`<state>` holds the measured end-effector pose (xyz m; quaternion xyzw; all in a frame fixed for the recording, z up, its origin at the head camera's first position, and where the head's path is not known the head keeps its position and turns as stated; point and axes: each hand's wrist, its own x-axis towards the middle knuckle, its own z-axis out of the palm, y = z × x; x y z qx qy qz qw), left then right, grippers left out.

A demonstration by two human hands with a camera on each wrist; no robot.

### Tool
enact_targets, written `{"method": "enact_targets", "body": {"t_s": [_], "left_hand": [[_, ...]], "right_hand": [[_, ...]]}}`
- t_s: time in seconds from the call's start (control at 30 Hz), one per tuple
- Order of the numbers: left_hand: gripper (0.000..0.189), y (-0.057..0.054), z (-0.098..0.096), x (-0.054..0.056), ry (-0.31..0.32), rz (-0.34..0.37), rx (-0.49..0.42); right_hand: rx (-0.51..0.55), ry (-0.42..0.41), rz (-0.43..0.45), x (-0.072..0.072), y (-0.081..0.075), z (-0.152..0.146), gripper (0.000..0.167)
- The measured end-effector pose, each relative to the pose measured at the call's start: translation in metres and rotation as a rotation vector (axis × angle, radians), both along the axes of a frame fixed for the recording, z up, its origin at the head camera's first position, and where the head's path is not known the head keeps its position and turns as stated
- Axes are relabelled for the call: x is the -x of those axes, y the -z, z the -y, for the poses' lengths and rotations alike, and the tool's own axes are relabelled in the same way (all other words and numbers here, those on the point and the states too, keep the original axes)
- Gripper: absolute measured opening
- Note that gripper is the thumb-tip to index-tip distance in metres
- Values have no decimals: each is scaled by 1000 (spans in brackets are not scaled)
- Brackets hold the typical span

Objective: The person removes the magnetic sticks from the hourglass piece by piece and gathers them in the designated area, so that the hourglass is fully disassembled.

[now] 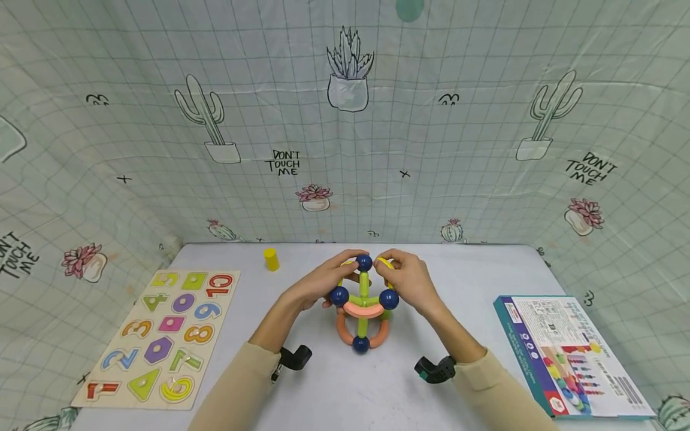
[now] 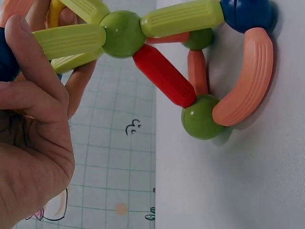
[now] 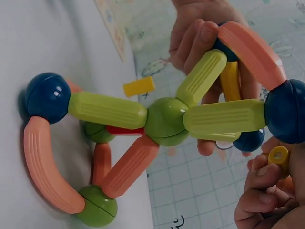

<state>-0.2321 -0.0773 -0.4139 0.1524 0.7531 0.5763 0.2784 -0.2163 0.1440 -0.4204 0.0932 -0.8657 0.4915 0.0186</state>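
Note:
A magnetic ball-and-rod structure point(image 1: 363, 308) stands mid-table. Blue balls point(image 3: 47, 98), green balls point(image 3: 167, 121), light green rods point(image 3: 108, 109), a red rod point(image 2: 164, 75) and curved salmon rods point(image 2: 248, 78) form it. My left hand point(image 1: 315, 282) grips its upper left side, fingers around a blue ball and a yellow curved rod point(image 3: 230, 81), as the right wrist view shows. On the other side, my right hand point(image 1: 412, 281) pinches a yellow rod point(image 3: 279, 156) beside the top blue ball point(image 1: 363, 263). The rod's hollow-looking end faces the structure in the right wrist view; fingers hide the rest.
A loose yellow rod point(image 1: 271, 260) stands at the back left. The wooden number-and-shape puzzle board point(image 1: 162, 335) lies at left. At right lies a flat toy box point(image 1: 574, 356). A patterned cloth point(image 1: 345, 143) rises behind the white table point(image 1: 345, 395).

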Motion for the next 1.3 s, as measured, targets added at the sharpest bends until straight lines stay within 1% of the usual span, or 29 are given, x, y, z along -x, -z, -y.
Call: {"method": "enact_targets", "body": {"t_s": [0.07,0.13,0.2,0.3,0.4,0.5,0.57,0.7,0.77,0.83,0.93,1.0,1.17,1.3], "left_hand": [[38,1,0,0,1,-1,-2],[38,1,1,0,1,-1,-2],[39,1,1,0,1,-1,-2],[42,0,1,0,-1,-9,3],[42,-1,2,1,-4,-17,7],[39,-1,3,1,-12,-11,12],[38,-1,4,0,-13,-11,16],[39,-1,8,-3,1,-14,15],[39,0,9,-4,16,-14,15],[39,1,10,-5,32,-12,16],[39,2,11,-6,49,-10,11],[38,2,11,-6,58,-8,3],[38,1,12,-10,68,0,-5],[39,0,14,-13,41,18,2]], "right_hand": [[-45,23,-52,0,1,0,23],[-57,44,-86,0,1,0,23],[-46,54,-96,0,1,0,25],[-22,57,-86,3,1,-2,28],[-7,59,-56,8,4,-7,32],[4,69,6,17,11,-15,36],[0,73,55,24,20,-22,39],[-13,76,166,38,42,-35,39],[-37,73,218,43,52,-38,39],[-87,66,252,48,62,-41,39],[-173,57,258,53,74,-43,39],[-211,62,253,56,80,-44,39],[-194,57,274,55,86,-45,41],[-172,43,257,54,86,-44,41]]}}
